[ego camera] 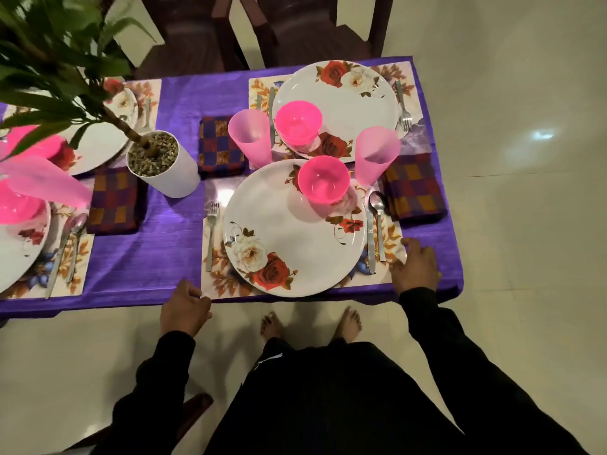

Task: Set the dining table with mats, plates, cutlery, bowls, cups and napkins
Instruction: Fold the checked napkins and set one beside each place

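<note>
The near floral placemat (216, 280) carries a white rose plate (289, 244) with a pink bowl (323, 180) on it. A fork (212, 231) lies to the plate's left, and a knife (370, 238) and spoon (377, 218) lie to its right. A pink cup (374, 156) and a checked napkin (415, 188) stand beyond them. My left hand (185, 307) curls around the mat's near left corner at the table edge. My right hand (415, 267) rests flat, fingers spread, at the mat's right edge.
A second full setting with plate (348, 103), bowl (297, 121), cup (249, 136) and napkin (220, 146) sits across. Two more settings lie at left. A white pot (170, 172) with a plant stands mid-table on the purple cloth (147, 251). Dark chairs stand behind.
</note>
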